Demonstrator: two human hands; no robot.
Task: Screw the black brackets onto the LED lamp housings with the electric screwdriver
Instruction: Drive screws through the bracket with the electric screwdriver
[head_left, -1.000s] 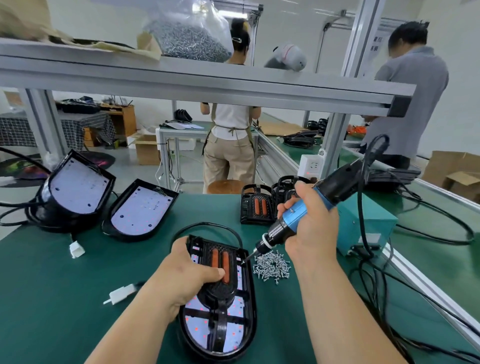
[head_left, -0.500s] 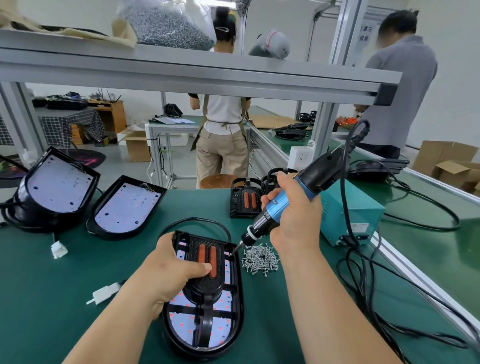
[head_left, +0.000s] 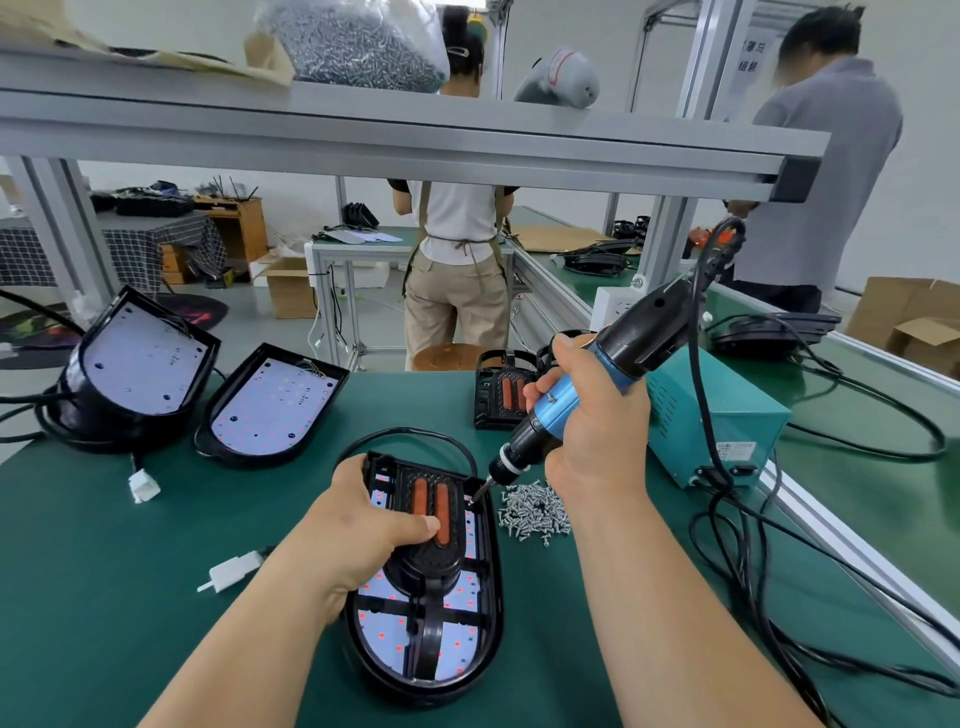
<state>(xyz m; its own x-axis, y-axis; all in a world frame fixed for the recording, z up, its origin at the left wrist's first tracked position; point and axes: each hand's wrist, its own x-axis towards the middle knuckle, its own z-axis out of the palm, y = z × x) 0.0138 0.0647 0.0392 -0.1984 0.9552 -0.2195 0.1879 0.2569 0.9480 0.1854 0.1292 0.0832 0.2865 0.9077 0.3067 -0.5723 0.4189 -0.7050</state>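
An oval black LED lamp housing lies on the green mat in front of me, its white LED board showing. A black bracket with two orange strips lies on top of it. My left hand grips the housing's left edge, thumb pressing on the bracket. My right hand holds the blue and black electric screwdriver, tilted, with its bit tip at the bracket's upper right corner. A pile of small silver screws lies just right of the housing.
Two more lamp housings lean at the left, and spare brackets stand at the back. A teal power box with trailing cables is at the right. White connectors lie on the mat. Two people stand beyond the bench.
The screwdriver tip has come down and left from above the screw pile onto the bracket's upper right corner. My left hand has stayed on the housing.
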